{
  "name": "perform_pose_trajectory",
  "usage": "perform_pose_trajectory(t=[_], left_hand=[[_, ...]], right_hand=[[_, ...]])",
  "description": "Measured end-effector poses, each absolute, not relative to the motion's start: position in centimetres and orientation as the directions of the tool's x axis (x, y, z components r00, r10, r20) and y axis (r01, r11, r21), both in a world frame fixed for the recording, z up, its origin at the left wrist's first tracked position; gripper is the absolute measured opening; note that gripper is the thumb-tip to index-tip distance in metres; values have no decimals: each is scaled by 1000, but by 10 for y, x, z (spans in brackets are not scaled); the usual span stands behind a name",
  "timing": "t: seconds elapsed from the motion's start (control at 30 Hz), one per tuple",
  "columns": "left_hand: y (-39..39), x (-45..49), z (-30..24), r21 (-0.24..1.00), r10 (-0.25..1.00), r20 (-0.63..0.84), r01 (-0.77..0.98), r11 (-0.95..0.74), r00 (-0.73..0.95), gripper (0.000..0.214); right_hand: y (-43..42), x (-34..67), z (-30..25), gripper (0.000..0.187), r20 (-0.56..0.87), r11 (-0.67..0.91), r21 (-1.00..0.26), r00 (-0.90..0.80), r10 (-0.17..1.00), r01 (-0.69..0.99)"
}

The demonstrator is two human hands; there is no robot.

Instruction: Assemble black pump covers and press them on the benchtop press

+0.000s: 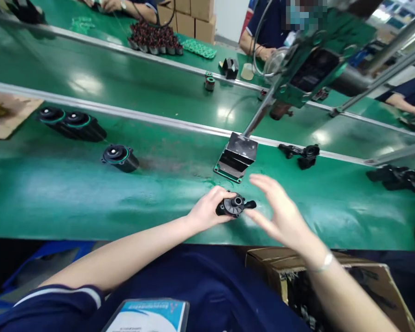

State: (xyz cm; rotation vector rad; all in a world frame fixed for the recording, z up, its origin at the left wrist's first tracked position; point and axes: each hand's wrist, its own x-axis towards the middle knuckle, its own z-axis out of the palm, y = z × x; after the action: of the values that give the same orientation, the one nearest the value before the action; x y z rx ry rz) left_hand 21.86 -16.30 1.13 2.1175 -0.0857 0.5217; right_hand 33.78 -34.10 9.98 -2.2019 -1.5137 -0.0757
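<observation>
My left hand is closed around a small black plastic pump housing that rests on the green bench near its front edge. My right hand hovers just to the right of the housing, fingers stretched out and apart, holding nothing. A black metal fixture block on a green base stands just beyond the housing, with a slanted rod rising from it.
Black round motor bodies with teal rings lie at the left. More black pump parts sit at the right. A cardboard box stands below the bench edge. Other people work across the far bench, beside copper-wound parts.
</observation>
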Motion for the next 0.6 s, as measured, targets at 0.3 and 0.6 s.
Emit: perform_pose_trajectory(t=[0.3, 0.6], left_hand=[[-152, 234, -8, 854, -124, 412, -430, -294, 903, 47], [-169, 223, -13, 848, 7, 434, -406, -341, 901, 42]], right_hand=[[-334, 289, 40, 52, 420, -376, -263, 457, 784, 888], [-330, 279, 40, 45, 444, -421, -285, 508, 738, 861]])
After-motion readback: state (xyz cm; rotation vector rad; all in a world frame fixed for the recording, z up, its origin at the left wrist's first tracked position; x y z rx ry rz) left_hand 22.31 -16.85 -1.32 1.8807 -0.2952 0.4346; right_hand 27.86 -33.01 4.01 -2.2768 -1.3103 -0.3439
